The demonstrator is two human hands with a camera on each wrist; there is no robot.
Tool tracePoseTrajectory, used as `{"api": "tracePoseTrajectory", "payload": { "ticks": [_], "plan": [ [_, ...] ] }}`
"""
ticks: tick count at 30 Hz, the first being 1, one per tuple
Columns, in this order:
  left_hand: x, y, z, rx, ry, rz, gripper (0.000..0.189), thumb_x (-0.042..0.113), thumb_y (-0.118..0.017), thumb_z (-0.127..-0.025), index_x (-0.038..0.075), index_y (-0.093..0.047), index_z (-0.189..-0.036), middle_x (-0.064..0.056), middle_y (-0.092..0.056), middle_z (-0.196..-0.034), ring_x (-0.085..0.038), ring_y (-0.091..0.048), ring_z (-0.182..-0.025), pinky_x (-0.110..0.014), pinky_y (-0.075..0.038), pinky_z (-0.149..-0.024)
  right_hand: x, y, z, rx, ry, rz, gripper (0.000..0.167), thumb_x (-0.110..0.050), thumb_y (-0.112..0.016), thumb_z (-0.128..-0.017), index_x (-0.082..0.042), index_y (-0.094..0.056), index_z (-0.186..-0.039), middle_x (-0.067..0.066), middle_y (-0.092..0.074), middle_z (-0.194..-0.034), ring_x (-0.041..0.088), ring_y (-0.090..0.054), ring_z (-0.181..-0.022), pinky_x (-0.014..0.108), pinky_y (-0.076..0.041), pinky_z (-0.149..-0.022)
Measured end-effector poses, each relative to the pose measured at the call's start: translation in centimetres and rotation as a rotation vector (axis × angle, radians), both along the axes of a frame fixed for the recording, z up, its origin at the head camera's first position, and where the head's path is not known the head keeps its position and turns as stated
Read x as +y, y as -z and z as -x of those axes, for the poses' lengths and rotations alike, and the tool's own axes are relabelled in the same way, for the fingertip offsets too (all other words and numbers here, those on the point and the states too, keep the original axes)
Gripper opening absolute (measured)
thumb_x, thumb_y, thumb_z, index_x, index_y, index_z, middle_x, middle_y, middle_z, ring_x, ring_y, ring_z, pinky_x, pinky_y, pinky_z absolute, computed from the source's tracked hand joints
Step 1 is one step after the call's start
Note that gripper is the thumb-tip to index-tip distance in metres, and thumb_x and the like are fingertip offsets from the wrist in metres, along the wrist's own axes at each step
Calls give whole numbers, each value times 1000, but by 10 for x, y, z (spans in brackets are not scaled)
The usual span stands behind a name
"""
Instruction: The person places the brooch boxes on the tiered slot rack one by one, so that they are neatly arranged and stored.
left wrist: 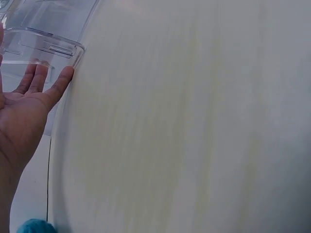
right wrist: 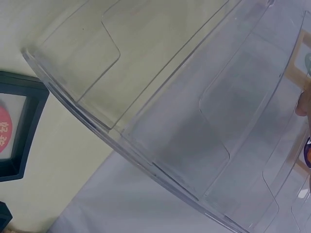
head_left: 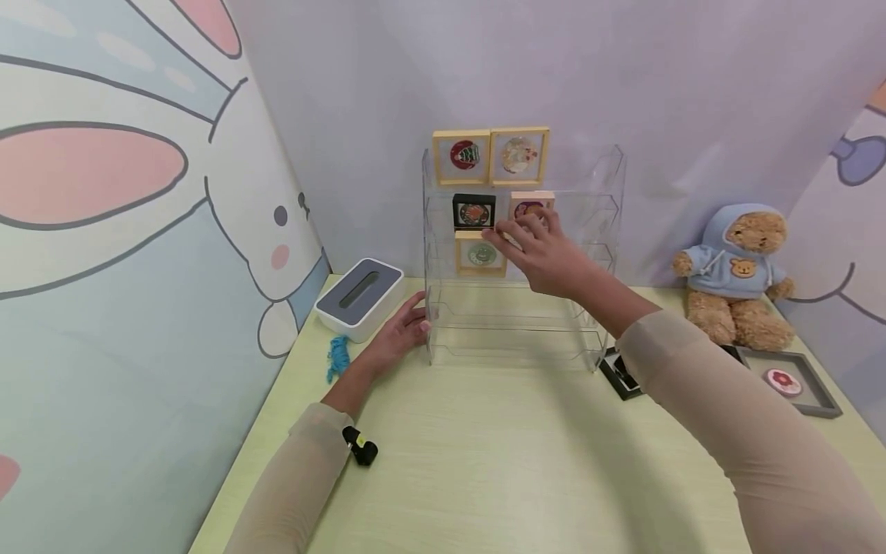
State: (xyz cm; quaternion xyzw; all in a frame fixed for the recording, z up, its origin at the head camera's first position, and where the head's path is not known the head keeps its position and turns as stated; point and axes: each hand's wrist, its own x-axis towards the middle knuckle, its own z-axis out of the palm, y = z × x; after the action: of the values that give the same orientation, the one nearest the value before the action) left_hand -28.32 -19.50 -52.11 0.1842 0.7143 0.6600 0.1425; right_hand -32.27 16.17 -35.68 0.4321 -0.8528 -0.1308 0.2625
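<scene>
A clear acrylic tiered stand (head_left: 512,338) stands against the back wall. My right hand (head_left: 547,250) reaches to its middle tiers. Thumb and index finger pinch the upper right corner of a yellow-edged display frame (head_left: 481,260) with a green round piece. Directly above is a black display frame (head_left: 474,211). The other fingers overlap a pale-edged display frame (head_left: 531,198) with a purple round piece. My left hand (head_left: 398,338) rests beside the stand's lower left side, fingers extended; in the left wrist view a fingertip of the left hand (left wrist: 29,114) touches the clear edge.
Two yellow-edged frames (head_left: 462,183) sit on the top tier. A white tissue box (head_left: 370,304) and blue crumpled item (head_left: 338,358) lie left. Right are a dark frame (head_left: 626,388), partly under the right forearm, a grey frame (head_left: 820,396) and a teddy bear (head_left: 741,277).
</scene>
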Motion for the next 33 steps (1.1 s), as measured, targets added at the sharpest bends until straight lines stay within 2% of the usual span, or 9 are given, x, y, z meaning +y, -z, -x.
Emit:
{"api": "tracePoseTrajectory", "payload": {
  "ticks": [6, 10, 14, 18, 23, 26, 29, 33],
  "plan": [
    [0, -1, 0, 9, -1, -2, 68, 26, -56, -118, 27, -22, -177, -24, -46, -171, -45, -46, -158, -55, -51, -122, 3, 0, 2, 30, -24, 69, 74, -1, -66, -100, -19, -41, -168, 18, -47, -156, 43, -45, -132, 74, -35, -113],
    [0, 0, 0, 10, -3, 3, 69, 29, -57, -117, 28, -23, -177, -24, -46, -171, -45, -47, -158, -52, -52, -121, 8, 0, 2, 31, -30, 117, 69, -3, -65, -103, -21, -43, -166, 18, -49, -155, 45, -47, -131, 76, -35, -114],
    [0, 0, 0, 6, -9, 10, 68, 29, -57, -117, 29, -23, -177, -23, -46, -171, -44, -48, -157, -47, -54, -119, 16, 1, 1, 26, -35, 145, 66, -3, -63, -103, -22, -46, -164, 21, -50, -157, 47, -48, -132, 73, -38, -110],
    [0, 0, 0, 3, -3, -1, 69, 26, -57, -118, 26, -22, -177, -24, -45, -171, -45, -47, -157, -38, -56, -114, 24, 1, 0, 45, -57, 170, 68, -2, -63, -101, -22, -48, -165, 23, -52, -157, 49, -49, -131, 69, -41, -101],
    [0, 0, 0, -3, 3, -21, 70, 25, -57, -118, 24, -21, -177, -26, -43, -171, -47, -46, -157, -33, -55, -111, 34, 0, -2, 84, -115, 201, 68, -5, -65, -99, -17, -51, -164, 24, -55, -156, 51, -50, -124, 70, -42, -98],
    [0, 0, 0, -5, -3, -15, 71, 27, -58, -117, 25, -21, -177, -25, -44, -171, -46, -46, -157, -36, -55, -112, 41, 0, -4, 105, -158, 223, 59, -14, -62, -103, -13, -54, -162, 25, -57, -154, 50, -51, -120, 70, -41, -96],
    [0, -1, -1, 1, -7, 4, 72, 31, -59, -116, 27, -22, -177, -23, -45, -172, -45, -47, -157, -43, -55, -117, 50, 0, -7, 120, -188, 245, 51, -31, -51, -113, -11, -56, -159, 26, -59, -151, 50, -53, -121, 70, -41, -94],
    [0, -1, -1, 5, -5, 17, 72, 34, -60, -116, 30, -22, -177, -22, -45, -172, -45, -48, -157, -53, -51, -121, 67, -2, -14, 106, -191, 282, 61, -51, -38, -117, -10, -58, -158, 27, -61, -149, 52, -55, -123, 70, -40, -91]
  ]
}}
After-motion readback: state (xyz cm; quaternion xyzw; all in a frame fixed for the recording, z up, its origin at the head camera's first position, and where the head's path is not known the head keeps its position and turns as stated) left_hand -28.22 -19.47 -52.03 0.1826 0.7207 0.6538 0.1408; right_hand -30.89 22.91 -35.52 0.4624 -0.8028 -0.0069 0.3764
